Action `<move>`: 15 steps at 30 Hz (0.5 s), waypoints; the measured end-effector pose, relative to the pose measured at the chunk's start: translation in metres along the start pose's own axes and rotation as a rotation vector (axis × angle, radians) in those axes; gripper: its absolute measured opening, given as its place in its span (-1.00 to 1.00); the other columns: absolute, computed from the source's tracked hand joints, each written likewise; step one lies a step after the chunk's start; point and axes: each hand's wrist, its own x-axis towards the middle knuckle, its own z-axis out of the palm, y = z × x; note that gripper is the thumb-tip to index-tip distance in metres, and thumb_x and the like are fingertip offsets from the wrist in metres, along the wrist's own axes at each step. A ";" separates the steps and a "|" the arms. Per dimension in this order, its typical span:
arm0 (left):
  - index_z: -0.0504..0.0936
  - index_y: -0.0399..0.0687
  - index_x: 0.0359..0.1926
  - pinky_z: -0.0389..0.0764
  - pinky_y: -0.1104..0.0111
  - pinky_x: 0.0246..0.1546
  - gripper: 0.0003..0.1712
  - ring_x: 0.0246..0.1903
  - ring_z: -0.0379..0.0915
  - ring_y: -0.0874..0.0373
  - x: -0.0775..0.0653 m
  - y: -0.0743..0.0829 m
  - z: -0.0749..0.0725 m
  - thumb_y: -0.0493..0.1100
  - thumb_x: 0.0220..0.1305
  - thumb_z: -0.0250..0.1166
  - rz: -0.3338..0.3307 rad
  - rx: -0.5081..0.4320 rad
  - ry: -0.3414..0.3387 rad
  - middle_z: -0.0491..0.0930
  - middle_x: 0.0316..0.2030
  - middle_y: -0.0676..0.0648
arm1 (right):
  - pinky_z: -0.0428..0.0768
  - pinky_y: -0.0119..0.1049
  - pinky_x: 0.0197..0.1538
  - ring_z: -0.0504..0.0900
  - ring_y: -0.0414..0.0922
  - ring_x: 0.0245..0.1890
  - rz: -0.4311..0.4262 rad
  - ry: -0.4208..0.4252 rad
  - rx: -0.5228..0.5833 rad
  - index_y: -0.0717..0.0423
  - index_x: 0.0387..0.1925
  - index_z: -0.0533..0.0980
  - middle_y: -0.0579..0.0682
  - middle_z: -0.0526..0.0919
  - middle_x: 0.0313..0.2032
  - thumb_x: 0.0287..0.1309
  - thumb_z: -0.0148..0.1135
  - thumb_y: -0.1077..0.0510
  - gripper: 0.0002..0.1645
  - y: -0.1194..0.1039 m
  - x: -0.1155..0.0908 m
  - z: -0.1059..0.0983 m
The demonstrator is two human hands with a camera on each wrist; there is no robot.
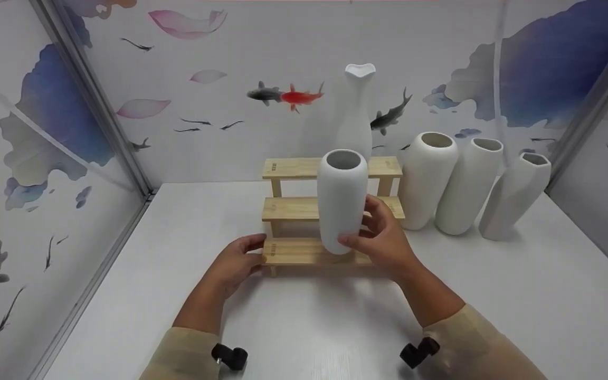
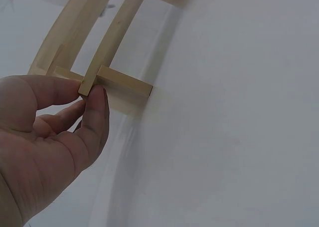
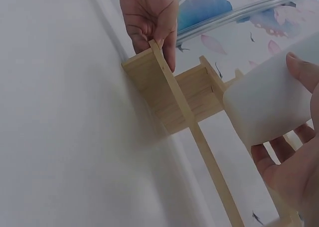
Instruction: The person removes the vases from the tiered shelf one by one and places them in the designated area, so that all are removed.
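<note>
My right hand [image 1: 388,240] grips a smooth white vase [image 1: 342,206] low on its side, thumb in front and fingers round the right. The vase stands nearly upright in front of a three-step wooden rack [image 1: 293,252]. In the right wrist view, a gap shows between the vase's base [image 3: 241,119] and the rack's lowest board [image 3: 202,139]. At the rack's left end, my left hand [image 1: 238,264] pinches the tip of that lowest board [image 2: 92,82] between thumb and fingers. Behind, a tall white vase with a heart-shaped mouth [image 1: 358,116] rises at the top step; its base is hidden.
To the rack's right, a rounded white vase [image 1: 428,179], a slimmer one [image 1: 467,190] and an angular one [image 1: 515,198] stand in a row on the white table [image 1: 314,327]. Panels printed with fish and petals [image 1: 219,142] enclose the back and sides.
</note>
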 end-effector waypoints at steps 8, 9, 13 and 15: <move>0.47 -0.09 0.51 0.63 0.13 0.34 -0.35 0.27 0.60 -0.01 -0.001 0.000 0.000 -0.40 0.43 0.21 -0.006 -0.008 0.009 0.45 0.48 -0.16 | 0.62 -0.03 0.40 0.60 0.05 0.37 0.031 0.037 0.004 -0.16 0.53 0.27 -0.02 0.52 0.42 0.05 0.65 0.28 0.10 0.006 -0.010 -0.027; 0.47 -0.09 0.51 0.63 0.14 0.32 -0.35 0.26 0.60 -0.01 -0.001 0.000 0.000 -0.40 0.43 0.21 -0.003 -0.006 0.008 0.45 0.47 -0.17 | 0.63 -0.09 0.38 0.59 0.03 0.37 0.035 0.042 0.007 -0.16 0.54 0.26 -0.02 0.51 0.42 0.06 0.64 0.29 0.10 0.006 -0.011 -0.031; 0.46 -0.13 0.51 0.64 0.15 0.26 -0.34 0.21 0.63 -0.01 -0.001 -0.001 0.000 -0.42 0.41 0.21 0.010 -0.008 0.002 0.45 0.47 -0.19 | 0.67 -0.27 0.30 0.57 -0.03 0.38 0.043 0.066 0.019 -0.14 0.56 0.24 -0.03 0.50 0.42 0.09 0.59 0.34 0.10 0.006 -0.017 -0.046; 0.46 -0.13 0.51 0.64 0.15 0.27 -0.34 0.21 0.62 0.00 -0.001 -0.001 -0.001 -0.42 0.42 0.21 0.009 -0.014 0.003 0.45 0.47 -0.19 | 0.67 -0.30 0.29 0.56 -0.06 0.38 0.043 0.079 0.017 -0.13 0.56 0.24 -0.04 0.49 0.43 0.09 0.59 0.35 0.09 0.007 -0.020 -0.054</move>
